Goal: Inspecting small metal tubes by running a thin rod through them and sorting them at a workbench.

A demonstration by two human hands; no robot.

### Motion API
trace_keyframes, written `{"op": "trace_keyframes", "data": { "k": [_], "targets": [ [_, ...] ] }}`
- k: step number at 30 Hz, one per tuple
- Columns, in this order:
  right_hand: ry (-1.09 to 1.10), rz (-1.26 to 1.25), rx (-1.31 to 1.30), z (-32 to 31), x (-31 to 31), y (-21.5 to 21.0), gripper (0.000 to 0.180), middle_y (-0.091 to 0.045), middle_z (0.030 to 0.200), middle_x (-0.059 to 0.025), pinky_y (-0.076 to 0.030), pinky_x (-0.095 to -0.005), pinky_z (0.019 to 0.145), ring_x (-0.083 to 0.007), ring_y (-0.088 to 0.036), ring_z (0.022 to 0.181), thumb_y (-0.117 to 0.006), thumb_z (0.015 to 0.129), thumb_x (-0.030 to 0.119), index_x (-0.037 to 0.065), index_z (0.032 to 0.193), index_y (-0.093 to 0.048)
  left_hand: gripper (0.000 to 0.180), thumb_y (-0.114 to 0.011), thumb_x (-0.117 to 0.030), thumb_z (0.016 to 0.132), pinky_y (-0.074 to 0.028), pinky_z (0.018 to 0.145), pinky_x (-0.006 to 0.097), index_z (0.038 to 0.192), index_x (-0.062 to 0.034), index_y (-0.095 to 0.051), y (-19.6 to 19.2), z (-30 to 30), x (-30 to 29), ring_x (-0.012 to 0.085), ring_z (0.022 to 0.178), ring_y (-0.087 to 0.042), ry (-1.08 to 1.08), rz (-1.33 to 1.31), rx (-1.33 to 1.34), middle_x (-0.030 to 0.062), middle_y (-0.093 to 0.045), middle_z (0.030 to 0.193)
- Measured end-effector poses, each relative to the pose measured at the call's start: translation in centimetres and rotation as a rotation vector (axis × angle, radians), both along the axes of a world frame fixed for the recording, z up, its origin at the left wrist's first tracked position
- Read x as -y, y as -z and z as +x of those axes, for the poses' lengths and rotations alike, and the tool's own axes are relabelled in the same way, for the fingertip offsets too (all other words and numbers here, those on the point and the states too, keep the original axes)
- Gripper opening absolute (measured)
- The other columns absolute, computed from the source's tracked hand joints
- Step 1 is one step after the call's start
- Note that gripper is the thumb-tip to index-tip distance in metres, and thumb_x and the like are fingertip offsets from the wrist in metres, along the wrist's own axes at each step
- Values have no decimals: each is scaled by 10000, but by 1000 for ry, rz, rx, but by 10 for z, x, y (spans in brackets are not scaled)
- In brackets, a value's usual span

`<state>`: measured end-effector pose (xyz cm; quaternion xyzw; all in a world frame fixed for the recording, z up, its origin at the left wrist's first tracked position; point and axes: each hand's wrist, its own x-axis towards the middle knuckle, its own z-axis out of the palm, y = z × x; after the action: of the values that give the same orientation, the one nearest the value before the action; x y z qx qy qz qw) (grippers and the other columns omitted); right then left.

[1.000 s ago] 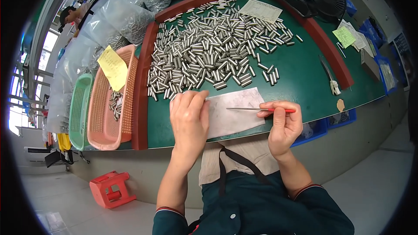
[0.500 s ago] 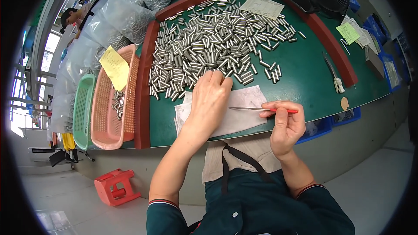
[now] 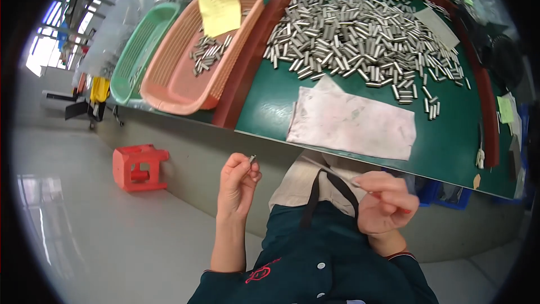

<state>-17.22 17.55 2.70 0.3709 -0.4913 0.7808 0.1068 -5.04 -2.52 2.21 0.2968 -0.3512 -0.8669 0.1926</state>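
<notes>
Green-topped surface (image 3: 450, 141) with a raised red-brown rim, running across the upper frame above a pale grey floor. Spread over its far half, a broad loose heap of small metal cylinders (image 3: 360, 34), kept from rolling off by the rim. Nearer the edge, a stained pale cloth (image 3: 351, 121) laid flat, likely as a working pad. Left of the rim, a pink basket (image 3: 185, 87) with a handful of the same cylinders and a yellow paper note (image 3: 218, 4) resting on its wall, probably as a label; beside it a green basket (image 3: 138, 50). Down on the floor, a small red stool (image 3: 138, 166). Below the surface edge, over a dark apron, both hands drawn in close to the body, seemingly for a closer look. Left hand (image 3: 239, 183) curled, thumb and fingertips pinched on one small metal cylinder (image 3: 252, 159) held upright, well apart from the heap. Right hand (image 3: 385, 202) loosely closed around a thin red-handled tool (image 3: 388, 200), its slim metal tip aimed leftward toward the pinched piece, not touching.
</notes>
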Motion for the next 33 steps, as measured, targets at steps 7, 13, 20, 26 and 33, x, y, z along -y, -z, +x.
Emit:
{"op": "trace_keyframes", "data": {
  "k": [7,13,20,26,33],
  "targets": [
    [-257,223,-262,35,63,17,126,-595,836,-184,-516,-344,602,-294,-615,698,-511,820,71,-8,905,-463,107,-547,-57,809,-451,629,211,901,-8,-522,32,43,-3,113,682,-522,-164,473,-7,80,-572,781],
    [-272,326,-309,46,78,25,86,-591,800,-195,-509,-338,563,-283,-614,669,-469,844,53,-1,902,-436,94,-546,-74,817,-455,600,201,886,-11,-532,45,57,0,99,652,-517,-149,643,-48,69,-573,769],
    [-262,333,-307,51,82,27,99,-591,806,-193,-506,-333,551,-284,-616,673,-472,849,77,3,902,-434,103,-528,-93,832,-458,591,194,892,-10,-531,48,58,2,86,635,-510,-106,665,-65,52,-561,761],
    [-259,339,-324,51,84,30,110,-592,817,-193,-503,-328,546,-288,-618,675,-483,843,80,4,913,-445,108,-523,-92,833,-448,600,195,899,-7,-528,50,57,0,90,644,-500,-75,598,-71,50,-548,757],
    [-291,358,-327,53,84,30,164,-607,815,-175,-503,-304,546,-273,-623,675,-609,768,78,4,867,-501,110,-533,-74,821,-435,628,212,910,-9,-536,50,62,5,100,661,-496,-65,377,-51,56,-547,760]
  ]
}}
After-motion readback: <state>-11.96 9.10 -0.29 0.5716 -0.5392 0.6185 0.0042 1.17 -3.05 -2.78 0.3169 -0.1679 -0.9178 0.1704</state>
